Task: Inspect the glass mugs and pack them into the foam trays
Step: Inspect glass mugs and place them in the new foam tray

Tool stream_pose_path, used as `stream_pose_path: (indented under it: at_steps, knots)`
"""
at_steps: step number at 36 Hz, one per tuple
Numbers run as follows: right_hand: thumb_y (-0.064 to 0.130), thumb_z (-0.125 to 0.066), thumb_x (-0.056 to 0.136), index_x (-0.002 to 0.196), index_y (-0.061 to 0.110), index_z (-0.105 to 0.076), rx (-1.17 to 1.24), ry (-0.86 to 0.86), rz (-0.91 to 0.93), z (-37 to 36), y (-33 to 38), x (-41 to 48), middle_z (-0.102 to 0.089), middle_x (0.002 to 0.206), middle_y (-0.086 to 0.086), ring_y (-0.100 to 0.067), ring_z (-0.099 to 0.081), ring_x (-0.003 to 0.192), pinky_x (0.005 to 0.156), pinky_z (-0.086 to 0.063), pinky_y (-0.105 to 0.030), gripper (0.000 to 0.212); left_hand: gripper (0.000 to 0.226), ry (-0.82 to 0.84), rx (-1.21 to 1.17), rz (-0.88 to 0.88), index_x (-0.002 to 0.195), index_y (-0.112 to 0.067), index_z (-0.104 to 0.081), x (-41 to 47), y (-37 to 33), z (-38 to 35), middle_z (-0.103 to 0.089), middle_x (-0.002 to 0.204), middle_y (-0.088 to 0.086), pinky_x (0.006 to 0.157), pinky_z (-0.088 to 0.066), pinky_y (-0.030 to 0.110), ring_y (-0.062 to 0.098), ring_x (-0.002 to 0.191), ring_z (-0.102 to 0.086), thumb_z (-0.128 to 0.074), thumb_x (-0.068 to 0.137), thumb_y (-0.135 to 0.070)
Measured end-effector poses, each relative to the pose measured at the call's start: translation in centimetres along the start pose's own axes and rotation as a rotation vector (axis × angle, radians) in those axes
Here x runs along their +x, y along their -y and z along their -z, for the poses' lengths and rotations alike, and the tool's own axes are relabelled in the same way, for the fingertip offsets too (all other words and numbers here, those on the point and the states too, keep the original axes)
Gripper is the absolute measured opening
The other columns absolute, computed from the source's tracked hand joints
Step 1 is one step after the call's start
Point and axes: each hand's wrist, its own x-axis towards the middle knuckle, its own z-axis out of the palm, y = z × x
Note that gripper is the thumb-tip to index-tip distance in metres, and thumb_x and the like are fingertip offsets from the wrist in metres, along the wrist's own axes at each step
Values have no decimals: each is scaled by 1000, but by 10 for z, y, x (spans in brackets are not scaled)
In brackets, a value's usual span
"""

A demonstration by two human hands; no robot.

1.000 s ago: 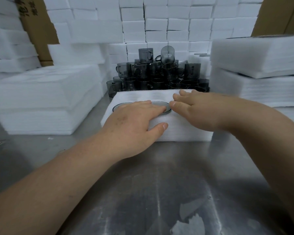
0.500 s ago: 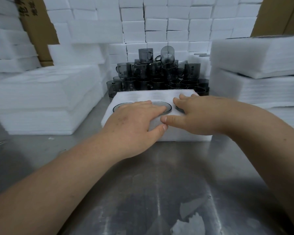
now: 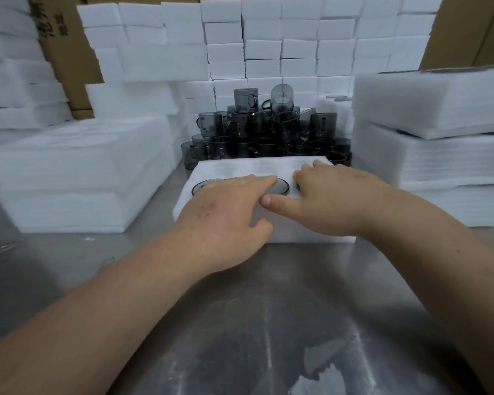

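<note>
A white foam tray (image 3: 240, 168) lies on the steel table in front of me. Two dark mug rims show in its near row, one at the left (image 3: 201, 184) and one in the middle (image 3: 281, 185). My left hand (image 3: 226, 218) lies flat over these mugs with fingers straight. My right hand (image 3: 322, 198) rests on the tray's right part, its thumb pointing left and touching my left hand. Whatever is under the right hand is hidden. A heap of smoky grey glass mugs (image 3: 265, 129) stands behind the tray.
Stacks of foam sheets stand at the left (image 3: 77, 172) and right (image 3: 434, 143). White foam blocks (image 3: 283, 44) wall the back, with cardboard boxes (image 3: 66, 52) behind. The steel table (image 3: 254, 323) stretches toward me, with foam scraps (image 3: 311, 377) near its front edge.
My right hand has slid toward me and left across the tray, its thumb now reaching my left hand. My left hand has stayed on the mugs.
</note>
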Motion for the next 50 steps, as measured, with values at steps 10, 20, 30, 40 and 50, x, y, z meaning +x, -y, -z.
stream_pose_path:
  at_steps: [10,20,30,40,50]
  knots:
    - [65,-14,80,148,32,-6,110,-88,174,-7,6,5,-2,157,9,-14,1,144,114,-1,-41,76,66,-71,-238,16,129,-43,-20,-3,1,0,-40,138,-20,79,-34,26,10,110,-48,-46,73,-23]
    - [72,1,65,149,18,-13,16,9,159,-9,8,10,-16,156,-1,-21,-12,143,113,-16,-41,100,56,-279,-370,77,124,-26,-37,2,0,-2,-35,122,-20,91,-24,8,-1,118,-34,-38,68,-27]
    - [76,-11,65,143,24,-28,66,-5,187,-8,9,9,-34,144,2,-18,-30,132,107,-26,-43,96,42,-302,-275,92,127,-18,-51,67,-13,12,-51,130,-4,91,-29,20,12,118,-44,-46,86,-19]
    - [75,-14,71,149,16,-9,29,19,184,-11,7,10,-12,156,-2,-20,-10,143,113,-12,-43,97,50,5,262,79,137,-17,-37,185,24,-2,-27,148,8,99,-36,44,33,130,-31,-45,89,-27]
    - [74,-21,77,149,18,-1,52,36,170,-16,4,11,0,158,-1,-19,0,144,114,-3,-41,93,63,146,351,214,147,-24,-18,228,19,-25,9,155,11,98,-35,41,38,131,-30,-44,93,-42]
